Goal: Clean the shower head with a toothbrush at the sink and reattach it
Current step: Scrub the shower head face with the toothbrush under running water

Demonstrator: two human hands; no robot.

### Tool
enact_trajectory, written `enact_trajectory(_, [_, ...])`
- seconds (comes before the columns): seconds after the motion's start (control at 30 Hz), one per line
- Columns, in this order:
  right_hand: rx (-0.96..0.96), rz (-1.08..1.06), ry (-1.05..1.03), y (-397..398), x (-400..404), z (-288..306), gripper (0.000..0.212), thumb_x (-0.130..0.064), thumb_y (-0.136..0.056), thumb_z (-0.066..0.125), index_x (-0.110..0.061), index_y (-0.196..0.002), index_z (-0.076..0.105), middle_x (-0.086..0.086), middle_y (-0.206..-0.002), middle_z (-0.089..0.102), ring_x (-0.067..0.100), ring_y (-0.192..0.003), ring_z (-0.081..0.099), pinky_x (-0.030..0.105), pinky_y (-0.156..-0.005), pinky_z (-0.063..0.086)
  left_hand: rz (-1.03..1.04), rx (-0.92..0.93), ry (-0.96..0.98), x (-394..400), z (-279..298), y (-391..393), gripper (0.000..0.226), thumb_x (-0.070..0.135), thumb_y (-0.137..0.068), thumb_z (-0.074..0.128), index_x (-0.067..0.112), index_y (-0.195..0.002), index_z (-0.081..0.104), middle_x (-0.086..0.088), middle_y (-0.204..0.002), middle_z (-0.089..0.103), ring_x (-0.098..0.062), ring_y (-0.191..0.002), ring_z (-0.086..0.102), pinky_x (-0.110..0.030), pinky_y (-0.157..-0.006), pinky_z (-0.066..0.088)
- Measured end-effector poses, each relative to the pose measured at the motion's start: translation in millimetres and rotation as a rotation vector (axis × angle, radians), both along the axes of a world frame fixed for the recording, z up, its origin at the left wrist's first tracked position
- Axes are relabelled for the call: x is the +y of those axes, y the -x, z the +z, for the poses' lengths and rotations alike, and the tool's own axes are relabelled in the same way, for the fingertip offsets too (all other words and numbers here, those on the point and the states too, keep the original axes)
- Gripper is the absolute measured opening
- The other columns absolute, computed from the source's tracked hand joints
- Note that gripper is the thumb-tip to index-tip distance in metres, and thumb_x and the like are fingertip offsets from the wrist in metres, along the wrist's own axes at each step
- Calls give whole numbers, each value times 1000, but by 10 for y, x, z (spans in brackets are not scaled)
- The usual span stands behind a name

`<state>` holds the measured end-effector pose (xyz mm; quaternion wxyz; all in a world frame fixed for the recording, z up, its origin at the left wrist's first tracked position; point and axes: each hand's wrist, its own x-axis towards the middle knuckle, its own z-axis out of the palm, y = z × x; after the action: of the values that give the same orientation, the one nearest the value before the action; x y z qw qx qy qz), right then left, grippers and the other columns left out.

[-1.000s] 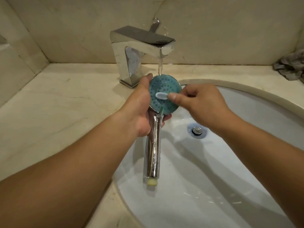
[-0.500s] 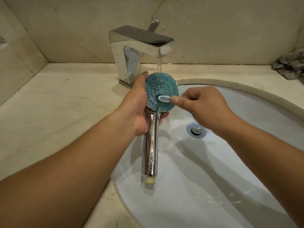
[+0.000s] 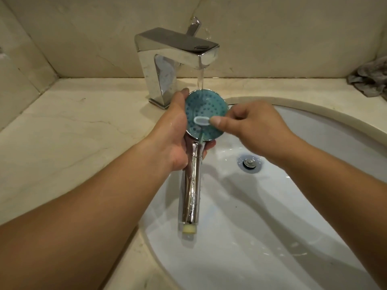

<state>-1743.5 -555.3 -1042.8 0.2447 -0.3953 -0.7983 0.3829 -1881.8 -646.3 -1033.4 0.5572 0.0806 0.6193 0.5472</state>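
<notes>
My left hand (image 3: 177, 135) has its grip closed around the neck of the shower head (image 3: 206, 116), just under the round face, thumb up along the left rim and fingertips showing past the right side of the handle. I hold it over the left part of the sink (image 3: 314, 130), teal nozzle face turned up toward me, chrome handle pointing down at me with its pale yellowish end near the basin's front rim.

My right hand (image 3: 257, 124) has its grip pinched shut on the toothbrush (image 3: 202, 120), thumb and curled fingers right behind the brush head. The white brush head lies flat across the middle of the nozzle face, touching it. The rest of the toothbrush is hidden in my hand.

Water runs from the tap (image 3: 178, 53) in a thin stream and lands on the upper edge of the shower face. The tap stands on the counter (image 3: 73, 126) just behind my left hand, its lever tilted up. The drain (image 3: 249, 163) sits in the basin below my right wrist. A crumpled grey cloth (image 3: 370, 80) lies on the counter at the far right, against the wall.
</notes>
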Motion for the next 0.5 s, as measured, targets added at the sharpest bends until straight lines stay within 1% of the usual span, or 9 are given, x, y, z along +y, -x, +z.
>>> enact_trajectory(0.07, [3, -32, -3, -35, 39, -21, 40, -50, -81, 76, -11, -74, 71, -11, -45, 45, 4, -40, 35, 24, -49, 31, 9, 13, 2, 0, 0, 26, 74, 82, -89, 46, 20, -116, 76, -11, -96, 81, -28, -79, 74, -33, -70, 60])
enact_trajectory(0.13, [129, -111, 38, -40, 105, -3, 42, -48, -80, 77, -9, -70, 66, -2, -59, 59, 9, -49, 40, 26, -54, 34, -3, 24, 4, 5, -4, 24, 75, 83, -88, 45, 20, -116, 76, -11, -97, 81, -29, -80, 73, -36, -79, 59])
enact_trajectory(0.17, [156, -108, 46, -18, 103, 9, 42, -48, -81, 77, -10, -67, 65, -1, -61, 62, 8, -48, 41, 26, -53, 34, -11, 24, 5, 5, -3, 14, 77, 83, -89, 45, 19, -116, 76, -12, -97, 81, -29, -80, 73, -37, -82, 58])
enact_trajectory(0.2, [128, -72, 36, 12, 76, 13, 41, -48, -81, 76, -12, -66, 65, -6, -56, 59, 5, -44, 39, 24, -51, 33, -12, 21, 5, 3, -1, 4, 78, 83, -89, 44, 17, -116, 75, -12, -97, 81, -28, -79, 73, -36, -82, 59])
enact_trajectory(0.27, [3, 28, 21, 36, -14, -1, 39, -49, -81, 75, -12, -70, 68, -12, -43, 45, 3, -37, 35, 22, -47, 30, 6, 12, 5, -3, 13, -1, 77, 82, -90, 44, 17, -116, 75, -12, -95, 81, -27, -75, 74, -33, -71, 61])
enact_trajectory(0.33, [-8, 3, 26, -3, 10, 13, 39, -49, -82, 75, -12, -72, 69, -12, -40, 40, 3, -35, 34, 23, -48, 29, 10, 20, 3, -10, 26, 10, 76, 82, -90, 45, 18, -116, 75, -11, -93, 81, -26, -75, 74, -31, -67, 61])
enact_trajectory(0.4, [89, -94, 23, -28, 81, 39, 39, -50, -82, 75, -13, -71, 68, -13, -39, 42, 2, -34, 34, 23, -49, 30, -4, 29, 7, -14, 27, 0, 76, 83, -89, 45, 18, -116, 76, -10, -93, 81, -27, -79, 73, -32, -72, 60])
enact_trajectory(0.47, [65, -68, -25, 22, 37, 47, 37, -51, -82, 74, -16, -70, 68, -13, -41, 47, 1, -36, 38, 24, -48, 31, -9, 17, 8, -17, 32, -19, 78, 82, -89, 45, 16, -117, 75, -12, -93, 81, -27, -81, 74, -33, -74, 60])
enact_trajectory(0.5, [25, -32, -55, 57, -8, 42, 37, -52, -82, 74, -17, -71, 69, -11, -45, 50, 1, -39, 40, 24, -48, 32, -8, 14, 7, -18, 32, -23, 78, 82, -90, 45, 15, -117, 74, -12, -93, 81, -27, -80, 74, -32, -72, 60])
